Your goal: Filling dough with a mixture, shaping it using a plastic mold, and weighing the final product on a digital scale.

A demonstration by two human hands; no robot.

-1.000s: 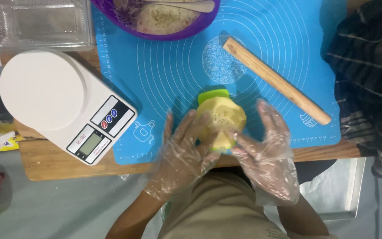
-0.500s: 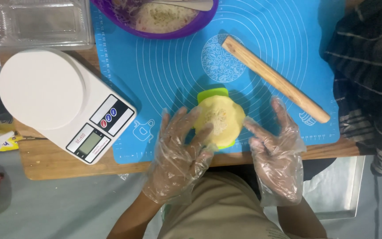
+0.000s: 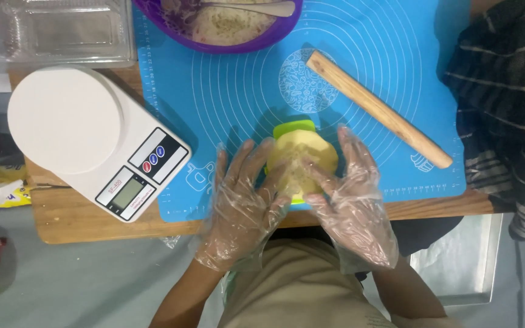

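A pale yellow lump of dough (image 3: 306,157) sits in a small green mould (image 3: 295,129) on the blue silicone mat (image 3: 238,103). Both of my hands wear clear plastic gloves. My left hand (image 3: 244,203) cups the dough's left side, fingers spread against it. My right hand (image 3: 352,200) presses on its right and front side, thumb on top of the dough. Most of the green mould is hidden under the dough and my fingers.
A wooden rolling pin (image 3: 377,108) lies diagonally on the mat to the right. A white kitchen scale (image 3: 92,140) stands at the left on the wooden board (image 3: 74,218). A purple bowl of filling (image 3: 220,27) is at the top, a clear plastic box (image 3: 56,30) top left. Another person's striped sleeve (image 3: 505,103) is at the right.
My hands spread apart from the dough half a second ago and have now closed back in on it, the right thumb pressing on top. The dough stays in place.
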